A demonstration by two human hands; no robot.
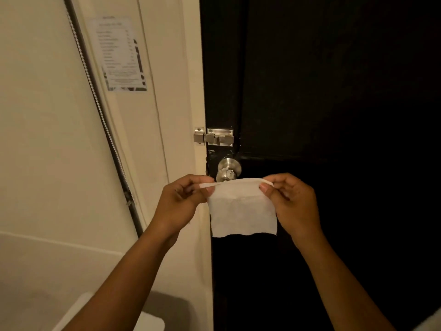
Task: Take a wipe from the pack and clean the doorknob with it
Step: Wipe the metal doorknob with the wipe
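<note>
Steel doorknob (228,169) partly behind wipe (243,209)

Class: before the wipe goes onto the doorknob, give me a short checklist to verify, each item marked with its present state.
1. Wipe out of the pack and in hand: ok.
2. Left hand and right hand each pinch a top corner: ok.
3. Wipe opened out: ok, it hangs flat.
4. Doorknob unobstructed: ok, just behind the wipe's top edge.
5. Wipe touching the knob: cannot tell.
6. Wipe damp: cannot tell.
</note>
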